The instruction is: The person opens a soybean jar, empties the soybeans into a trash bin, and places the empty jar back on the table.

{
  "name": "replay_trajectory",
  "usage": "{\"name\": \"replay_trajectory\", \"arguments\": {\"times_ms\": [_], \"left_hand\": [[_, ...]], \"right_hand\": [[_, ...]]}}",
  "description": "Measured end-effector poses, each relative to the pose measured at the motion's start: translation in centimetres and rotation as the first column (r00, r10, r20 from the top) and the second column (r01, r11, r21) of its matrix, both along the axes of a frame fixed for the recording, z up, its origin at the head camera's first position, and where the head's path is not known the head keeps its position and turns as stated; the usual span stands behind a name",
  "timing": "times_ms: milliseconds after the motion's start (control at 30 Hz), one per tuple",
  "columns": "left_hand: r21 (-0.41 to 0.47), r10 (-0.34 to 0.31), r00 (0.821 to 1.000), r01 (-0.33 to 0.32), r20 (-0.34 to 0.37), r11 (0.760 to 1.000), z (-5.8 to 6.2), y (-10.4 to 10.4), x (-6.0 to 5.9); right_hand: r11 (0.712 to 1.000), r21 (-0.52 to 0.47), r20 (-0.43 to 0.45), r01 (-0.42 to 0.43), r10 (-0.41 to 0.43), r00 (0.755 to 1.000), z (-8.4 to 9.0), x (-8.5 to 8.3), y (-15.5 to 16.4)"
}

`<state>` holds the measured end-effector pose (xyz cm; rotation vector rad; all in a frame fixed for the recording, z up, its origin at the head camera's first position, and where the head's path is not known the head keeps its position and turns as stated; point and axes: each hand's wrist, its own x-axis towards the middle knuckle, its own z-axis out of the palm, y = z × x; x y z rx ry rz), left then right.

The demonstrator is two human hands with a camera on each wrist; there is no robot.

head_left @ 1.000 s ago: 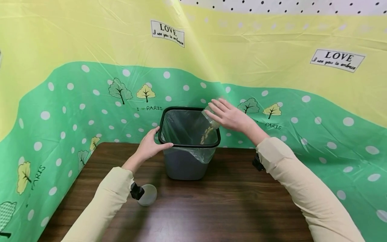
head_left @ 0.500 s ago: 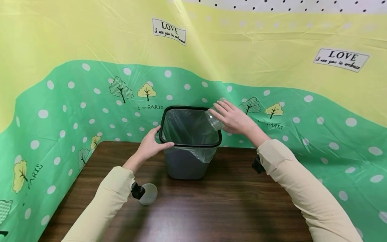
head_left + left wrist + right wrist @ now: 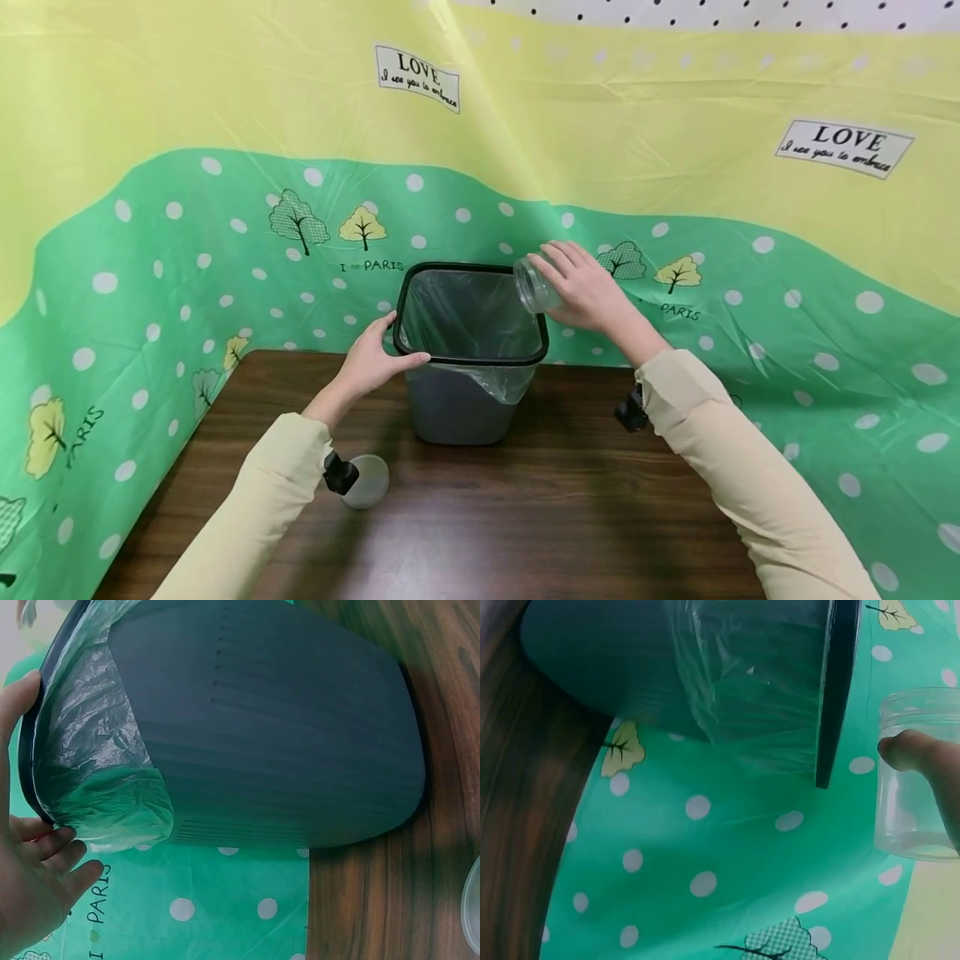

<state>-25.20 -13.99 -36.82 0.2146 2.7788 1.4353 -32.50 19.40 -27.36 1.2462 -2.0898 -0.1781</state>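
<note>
Now the right hand (image 3: 592,292) grips the emptied jar (image 3: 534,286), tilted back up; the left hand (image 3: 370,360) clasps the bin (image 3: 468,367) rim.

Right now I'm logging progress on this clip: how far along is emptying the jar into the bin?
Done, it seems: the clear jar looks empty. In hand: the right hand holds the jar on its side, mouth toward the lined bin, while the left hand grips the rim. Left, probably: setting the jar down and refitting what looks like its lid, which lies on the table.
</note>
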Motion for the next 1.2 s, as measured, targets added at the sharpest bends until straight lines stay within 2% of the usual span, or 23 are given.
{"name": "replay_trajectory", "arguments": {"times_ms": [233,367,467,533,633,800,900,1067,1200], "left_hand": [[0.004,-0.003,1.0,0.003,0.0,1.0,-0.1,0.0,-0.1],[0.007,-0.002,1.0,0.002,-0.001,1.0,-0.1,0.0,0.0],[0.008,0.003,1.0,-0.003,-0.002,1.0,-0.1,0.0,0.0],[0.004,0.003,1.0,-0.003,-0.004,1.0,-0.1,0.0,0.1],[-0.001,0.006,1.0,-0.006,-0.007,1.0,0.0,0.0,0.1],[-0.001,0.009,1.0,-0.009,-0.014,1.0,-0.1,0.1,0.0],[-0.001,0.007,1.0,-0.007,-0.019,1.0,-0.1,0.2,-0.1],[-0.007,0.01,1.0,-0.01,-0.02,1.0,-0.2,0.1,-0.1],[-0.013,0.019,1.0,-0.019,-0.019,1.0,-0.3,0.0,-0.1]], "right_hand": [[0.989,-0.151,0.038,0.002,0.004,0.999,0.0,0.6,2.0],[0.964,-0.261,0.092,0.056,-0.033,0.995,-0.2,1.4,3.5],[0.93,-0.343,0.174,0.132,-0.076,0.982,-0.7,2.0,4.6],[0.899,-0.395,0.248,0.191,-0.096,0.964,-1.2,2.5,5.3],[0.838,-0.468,0.365,0.281,-0.106,0.925,-2.5,3.2,6.3],[0.713,-0.558,0.515,0.425,-0.104,0.851,-5.7,4.7,7.8],[0.647,-0.589,0.57,0.484,-0.093,0.817,-8.1,5.6,8.5],[0.566,-0.623,0.624,0.539,-0.057,0.78,-12.1,6.8,9.1],[0.497,-0.619,0.687,0.608,-0.032,0.726,-15.0,7.8,9.2]]}}
